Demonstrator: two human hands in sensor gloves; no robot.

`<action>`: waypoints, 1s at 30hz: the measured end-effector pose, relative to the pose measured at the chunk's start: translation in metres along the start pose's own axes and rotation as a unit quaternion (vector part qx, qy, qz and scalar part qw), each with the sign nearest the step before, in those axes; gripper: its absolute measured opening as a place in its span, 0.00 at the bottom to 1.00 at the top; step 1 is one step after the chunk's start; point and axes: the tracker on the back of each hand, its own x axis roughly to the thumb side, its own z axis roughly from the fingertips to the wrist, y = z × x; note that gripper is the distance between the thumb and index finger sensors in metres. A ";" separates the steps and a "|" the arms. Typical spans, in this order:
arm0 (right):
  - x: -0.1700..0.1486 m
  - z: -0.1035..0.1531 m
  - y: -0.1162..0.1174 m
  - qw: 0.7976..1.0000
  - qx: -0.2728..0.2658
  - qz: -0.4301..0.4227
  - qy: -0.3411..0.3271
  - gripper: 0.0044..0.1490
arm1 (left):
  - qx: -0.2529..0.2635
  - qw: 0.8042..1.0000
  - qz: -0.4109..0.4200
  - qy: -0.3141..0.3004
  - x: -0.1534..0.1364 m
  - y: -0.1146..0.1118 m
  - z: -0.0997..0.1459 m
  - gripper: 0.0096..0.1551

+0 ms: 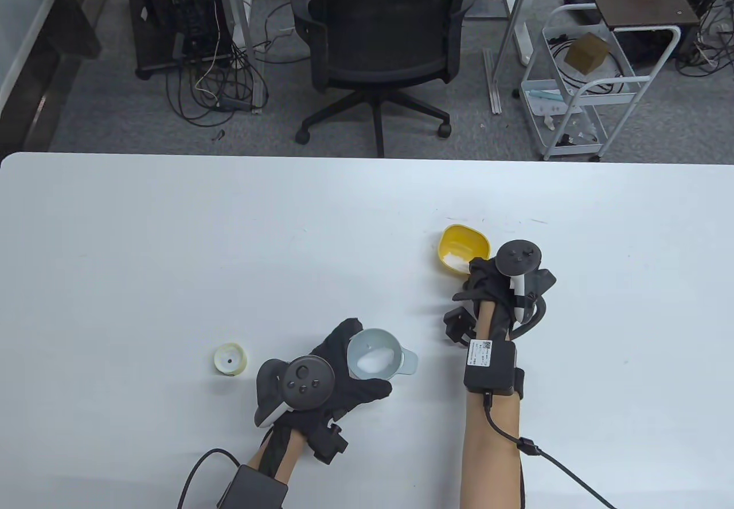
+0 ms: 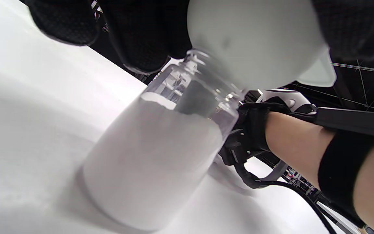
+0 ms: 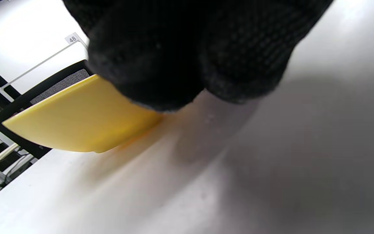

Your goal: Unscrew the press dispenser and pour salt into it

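Observation:
A clear jar [image 2: 154, 156], the dispenser body, stands on the white table [image 1: 229, 245], mostly full of white salt. A pale grey funnel [image 1: 375, 353] sits in its mouth with salt lying in it; it also shows in the left wrist view [image 2: 258, 42]. My left hand [image 1: 364, 387] grips the funnel and the jar neck from above. The dispenser's pale yellow press cap [image 1: 230, 359] lies on the table left of that hand. My right hand [image 1: 479, 274] holds the near rim of a yellow bowl [image 1: 459, 245] with some salt in it, low at the table; the bowl [image 3: 83, 120] looks tilted under my fingers [image 3: 180, 58].
The table's far edge runs across the middle of the table view, with an office chair [image 1: 378, 44] and a white cart [image 1: 590, 85] on the floor behind it. Cables trail from both wrists toward the near edge.

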 end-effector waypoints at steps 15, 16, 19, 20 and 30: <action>0.001 0.031 -0.019 0.995 0.063 -0.012 -0.079 0.44 | -0.001 1.000 -0.001 0.000 0.000 0.000 0.000 0.78; 0.000 0.036 -0.023 0.994 0.063 -0.002 -0.093 0.44 | -0.002 1.000 -0.002 0.000 0.000 0.000 0.000 0.78; -0.003 0.054 -0.034 0.989 0.067 0.031 -0.132 0.45 | -0.003 1.000 -0.002 0.000 0.000 0.000 0.000 0.78; -0.004 0.061 -0.038 0.986 0.064 0.041 -0.148 0.45 | -0.003 1.000 -0.001 0.000 0.000 0.000 0.000 0.78; -0.017 0.139 -0.061 0.948 -0.002 0.138 -0.288 0.44 | -0.004 1.000 0.014 0.002 -0.001 -0.001 0.000 0.78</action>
